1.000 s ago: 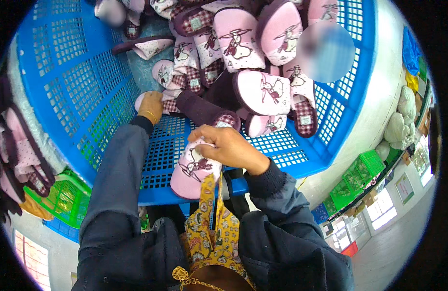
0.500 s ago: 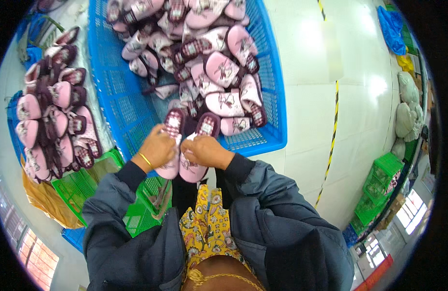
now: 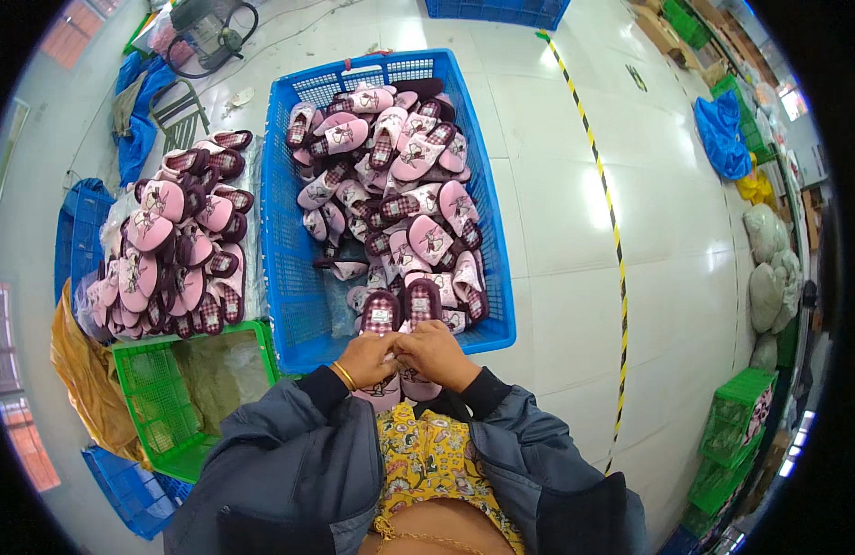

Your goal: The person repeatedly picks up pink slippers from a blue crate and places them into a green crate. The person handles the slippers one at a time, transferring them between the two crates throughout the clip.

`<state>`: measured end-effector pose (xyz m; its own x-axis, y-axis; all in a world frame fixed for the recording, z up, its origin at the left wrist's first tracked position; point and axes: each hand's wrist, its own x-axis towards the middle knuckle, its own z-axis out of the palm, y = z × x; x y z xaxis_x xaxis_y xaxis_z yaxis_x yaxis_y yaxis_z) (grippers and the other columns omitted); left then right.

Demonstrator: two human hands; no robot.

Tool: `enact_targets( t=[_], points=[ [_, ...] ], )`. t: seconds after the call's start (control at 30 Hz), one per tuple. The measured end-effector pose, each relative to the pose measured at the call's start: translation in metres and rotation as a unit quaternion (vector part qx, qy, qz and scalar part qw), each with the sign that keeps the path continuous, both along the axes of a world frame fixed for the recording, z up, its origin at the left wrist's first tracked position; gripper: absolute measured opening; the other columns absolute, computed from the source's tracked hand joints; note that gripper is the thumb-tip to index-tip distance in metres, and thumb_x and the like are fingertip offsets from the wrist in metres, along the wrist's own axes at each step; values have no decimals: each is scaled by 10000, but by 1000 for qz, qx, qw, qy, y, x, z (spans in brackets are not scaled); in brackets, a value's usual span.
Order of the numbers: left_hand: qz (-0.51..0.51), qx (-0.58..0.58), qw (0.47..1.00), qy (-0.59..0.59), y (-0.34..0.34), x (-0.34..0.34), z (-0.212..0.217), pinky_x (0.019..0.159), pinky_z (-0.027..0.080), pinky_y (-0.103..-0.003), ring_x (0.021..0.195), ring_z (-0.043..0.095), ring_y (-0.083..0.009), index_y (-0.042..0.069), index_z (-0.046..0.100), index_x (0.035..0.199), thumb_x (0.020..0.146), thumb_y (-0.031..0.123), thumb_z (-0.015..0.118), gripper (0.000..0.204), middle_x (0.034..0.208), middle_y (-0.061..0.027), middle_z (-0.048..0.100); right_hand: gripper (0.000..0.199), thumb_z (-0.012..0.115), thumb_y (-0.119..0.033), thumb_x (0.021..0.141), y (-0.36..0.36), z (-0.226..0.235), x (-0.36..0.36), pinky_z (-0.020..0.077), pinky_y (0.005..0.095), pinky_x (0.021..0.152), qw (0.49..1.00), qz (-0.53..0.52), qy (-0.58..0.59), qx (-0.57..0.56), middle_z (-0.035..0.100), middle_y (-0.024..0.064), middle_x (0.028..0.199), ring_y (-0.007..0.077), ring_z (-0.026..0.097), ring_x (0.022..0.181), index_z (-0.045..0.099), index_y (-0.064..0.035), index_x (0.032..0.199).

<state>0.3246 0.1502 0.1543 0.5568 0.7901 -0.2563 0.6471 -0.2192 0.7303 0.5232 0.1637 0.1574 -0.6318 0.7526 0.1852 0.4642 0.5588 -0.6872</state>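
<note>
A pair of pink slippers (image 3: 397,319) is gripped side by side, the left hand (image 3: 367,359) closed on one and the right hand (image 3: 434,354) closed on the other, fingertips meeting. Just beyond the hands a blue crate (image 3: 284,268) full of slippers is seen; left of them, a green crate (image 3: 154,388).

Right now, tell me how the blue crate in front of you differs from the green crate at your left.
The blue crate is the bigger one and is heaped with pink slippers; the green crate holds no slippers, only a crumpled clear liner. The blue crate lies straight ahead, just beyond both hands, while the green crate sits off to the left. Both are perforated plastic crates on the floor.
</note>
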Motion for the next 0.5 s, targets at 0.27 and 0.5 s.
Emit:
enact_targets(
  t=[0.27,0.5],
  points=[
    [57,56,996,-32,20,51,33,674,479,-459,755,612,-380,57,598,951,760,185,631,232,808,-187,635,191,675,-175,743,24,50,49,416,411,776,995,-15,72,65,571,73,802,286,534,813,603,-106,906],
    [258,166,952,-16,70,156,48,673,487,-423,783,619,-377,59,624,938,797,309,664,289,828,-184,642,206,685,-134,823,68,19,220,500,307,710,930,-216,199,-221,636,95,840,218,612,742,612,-21,979]
  ],
)
